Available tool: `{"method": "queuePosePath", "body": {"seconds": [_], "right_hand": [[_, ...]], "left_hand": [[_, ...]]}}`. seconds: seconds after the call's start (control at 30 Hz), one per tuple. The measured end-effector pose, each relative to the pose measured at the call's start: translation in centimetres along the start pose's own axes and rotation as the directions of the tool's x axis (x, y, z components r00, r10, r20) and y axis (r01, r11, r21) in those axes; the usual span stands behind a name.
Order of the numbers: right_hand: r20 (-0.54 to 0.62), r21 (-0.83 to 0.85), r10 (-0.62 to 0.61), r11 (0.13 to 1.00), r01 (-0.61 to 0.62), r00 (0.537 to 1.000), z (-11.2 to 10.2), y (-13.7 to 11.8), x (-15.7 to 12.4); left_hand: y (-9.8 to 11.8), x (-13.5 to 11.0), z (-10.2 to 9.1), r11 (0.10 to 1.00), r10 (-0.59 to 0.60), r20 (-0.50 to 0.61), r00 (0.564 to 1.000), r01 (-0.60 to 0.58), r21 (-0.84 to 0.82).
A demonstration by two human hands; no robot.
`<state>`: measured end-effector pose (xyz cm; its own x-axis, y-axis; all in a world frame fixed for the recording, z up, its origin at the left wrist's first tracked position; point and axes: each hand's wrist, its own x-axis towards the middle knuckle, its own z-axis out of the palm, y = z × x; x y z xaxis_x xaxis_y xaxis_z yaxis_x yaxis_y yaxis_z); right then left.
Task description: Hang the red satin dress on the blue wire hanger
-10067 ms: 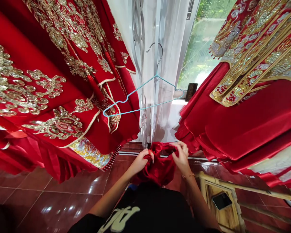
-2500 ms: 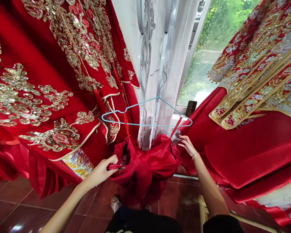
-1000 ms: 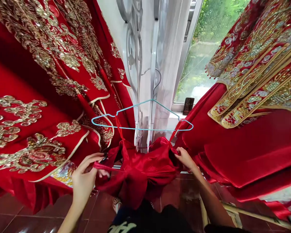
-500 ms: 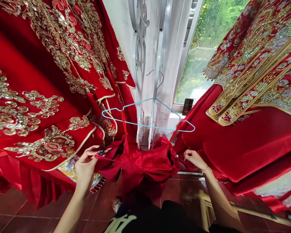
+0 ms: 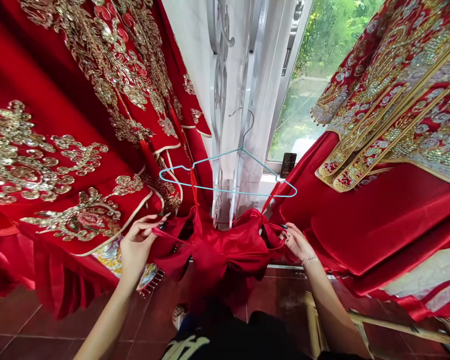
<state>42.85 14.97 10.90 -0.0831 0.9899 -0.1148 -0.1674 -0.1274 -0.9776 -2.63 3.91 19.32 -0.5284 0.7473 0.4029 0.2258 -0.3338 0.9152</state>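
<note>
Nearest, below, was the person's black shirt (image 5: pixel 228 337) with its pale print, and a sandalled foot (image 5: pixel 177 316) showed on the dark red floor tiles (image 5: pixel 281 295). At lower right stood a bamboo frame (image 5: pixel 390 322).

The left hand (image 5: pixel 136 250) pinched a narrow strip at the left side of a red dress (image 5: pixel 228 250) between thumb and fingers, drawing it outward. The right hand (image 5: pixel 299 244), a bracelet (image 5: pixel 309 260) at its wrist, grasped the fabric at the opposite side with its fingertips.

The dress hung between both hands, satin bodice uppermost, its red straps (image 5: pixel 194 187) looped over the two shoulders of a light blue hanger (image 5: pixel 228 191). Whether the hanger's metal hook caught on anything could not be told.

Red garments with gold embroidery flanked it, one at left (image 5: pixel 97 150) and one at right (image 5: pixel 378 215). Behind the hanger rose white metal scrollwork (image 5: pixel 219 95). Farther off, a dark phone (image 5: pixel 288 165) stood upright near the window (image 5: pixel 303 90), greenery beyond the glass.
</note>
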Motion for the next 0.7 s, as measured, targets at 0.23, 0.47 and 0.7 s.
{"method": "queuePosePath", "body": {"seconds": [0.23, 0.47, 0.7], "right_hand": [[-0.182, 0.140, -0.459, 0.863, 0.485, 0.870, 2.9, -3.9, -0.3], [-0.073, -0.136, -0.632, 0.773, 0.620, 0.772, 2.1, -8.9, 3.3], [0.041, -0.155, -0.672, 0.727, 0.669, 0.740, 2.8, -12.8, 4.2]], "left_hand": [[0.7, 4.7, 0.7, 0.969, 0.237, -0.097, 0.967, -0.228, 0.096], [2.8, 9.9, 4.1, 0.947, 0.315, -0.058, 0.947, -0.317, -0.045], [3.9, 12.1, 5.2, 0.954, 0.297, -0.048, 0.954, -0.298, -0.015]]}}
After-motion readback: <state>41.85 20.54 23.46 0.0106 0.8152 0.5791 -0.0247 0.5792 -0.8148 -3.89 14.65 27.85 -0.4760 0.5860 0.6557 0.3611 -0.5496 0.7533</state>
